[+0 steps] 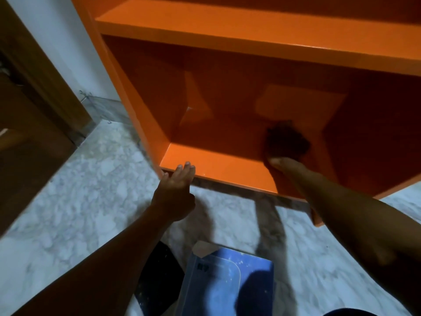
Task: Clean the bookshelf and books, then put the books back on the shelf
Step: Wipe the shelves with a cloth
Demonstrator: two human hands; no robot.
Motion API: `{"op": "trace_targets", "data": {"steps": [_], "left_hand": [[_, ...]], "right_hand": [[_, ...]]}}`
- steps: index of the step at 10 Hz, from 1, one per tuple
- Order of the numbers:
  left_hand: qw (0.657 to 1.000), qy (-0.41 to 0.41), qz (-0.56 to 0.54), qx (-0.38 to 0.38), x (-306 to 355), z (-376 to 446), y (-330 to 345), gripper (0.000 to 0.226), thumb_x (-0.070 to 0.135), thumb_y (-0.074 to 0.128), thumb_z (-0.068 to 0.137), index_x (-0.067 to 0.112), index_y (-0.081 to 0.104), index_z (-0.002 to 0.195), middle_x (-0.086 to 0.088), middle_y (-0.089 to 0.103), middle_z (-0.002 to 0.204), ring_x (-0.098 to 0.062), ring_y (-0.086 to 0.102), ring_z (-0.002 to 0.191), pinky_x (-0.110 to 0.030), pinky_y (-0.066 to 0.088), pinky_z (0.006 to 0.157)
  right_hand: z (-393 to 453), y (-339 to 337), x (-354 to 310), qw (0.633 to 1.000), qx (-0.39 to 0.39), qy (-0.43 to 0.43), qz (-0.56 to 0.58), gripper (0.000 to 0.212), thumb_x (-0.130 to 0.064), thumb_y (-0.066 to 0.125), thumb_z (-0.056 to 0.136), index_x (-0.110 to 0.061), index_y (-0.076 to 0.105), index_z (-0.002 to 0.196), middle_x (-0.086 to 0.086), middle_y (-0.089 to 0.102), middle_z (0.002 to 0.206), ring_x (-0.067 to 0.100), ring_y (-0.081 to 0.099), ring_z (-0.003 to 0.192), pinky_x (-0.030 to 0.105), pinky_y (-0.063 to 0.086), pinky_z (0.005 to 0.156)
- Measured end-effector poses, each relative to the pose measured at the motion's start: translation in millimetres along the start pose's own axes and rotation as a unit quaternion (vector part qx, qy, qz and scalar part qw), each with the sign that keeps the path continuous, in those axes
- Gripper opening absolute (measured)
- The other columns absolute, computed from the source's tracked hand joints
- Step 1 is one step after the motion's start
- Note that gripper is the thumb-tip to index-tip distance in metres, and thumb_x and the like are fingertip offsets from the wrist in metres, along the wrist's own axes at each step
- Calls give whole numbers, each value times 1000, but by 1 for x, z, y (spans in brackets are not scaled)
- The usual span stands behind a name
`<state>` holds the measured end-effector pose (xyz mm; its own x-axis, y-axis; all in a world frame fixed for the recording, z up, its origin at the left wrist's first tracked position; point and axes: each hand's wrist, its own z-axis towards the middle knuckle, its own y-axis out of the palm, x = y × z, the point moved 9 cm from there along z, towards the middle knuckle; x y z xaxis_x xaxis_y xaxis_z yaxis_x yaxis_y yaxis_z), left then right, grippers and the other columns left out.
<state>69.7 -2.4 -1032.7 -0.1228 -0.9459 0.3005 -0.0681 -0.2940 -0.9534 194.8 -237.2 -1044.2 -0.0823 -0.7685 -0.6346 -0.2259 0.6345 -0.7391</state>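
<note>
cloth, a soft, light wad gripped by the right hand, should drag easily over the slick shelf; left hand, fingers straight, braces its edge.

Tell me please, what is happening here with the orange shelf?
A person is cleaning an orange bookshelf. The right hand reaches into the lowest compartment and presses a dark cloth on the bottom board; the hand is in shadow, so its grip is unclear. The left hand rests with straight fingers on the board's front edge. The compartments in view hold no books. A blue book lies on the marble floor near the person.
</note>
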Motion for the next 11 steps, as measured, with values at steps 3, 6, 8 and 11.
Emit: {"op": "trace_targets", "data": {"steps": [3,6,8,11], "left_hand": [[997,51,-34,44,-5,-14,-12,69,14,39,70,-6,57,133,-22,58,138,-42,56,127,-60,47,99],[984,-21,-20,176,-33,-50,-54,84,1,38,63,-5,40,146,-27,33,155,-41,29,146,-49,47,102],[977,-20,5,214,-32,-44,-63,60,7,17,91,-16,38,142,-32,35,152,-48,31,143,-57,48,101],[975,-23,11,219,-43,-43,-66,64,12,26,86,-13,36,145,-28,37,152,-52,32,141,-61,49,98]], "right_hand": [[-30,66,-98,948,-3,-211,-238,60,-59,15,98,-35,40,147,11,44,150,38,41,134,47,24,112],[-104,88,-129,862,-107,-485,-105,45,-13,51,88,-19,64,130,8,61,129,29,55,112,42,41,92],[14,26,-130,958,-15,-286,-29,50,-9,45,90,-13,55,139,15,54,143,27,51,130,29,35,112],[96,89,-167,952,21,-229,-204,56,-52,28,96,-24,42,142,11,44,145,34,48,128,52,41,105]]}}
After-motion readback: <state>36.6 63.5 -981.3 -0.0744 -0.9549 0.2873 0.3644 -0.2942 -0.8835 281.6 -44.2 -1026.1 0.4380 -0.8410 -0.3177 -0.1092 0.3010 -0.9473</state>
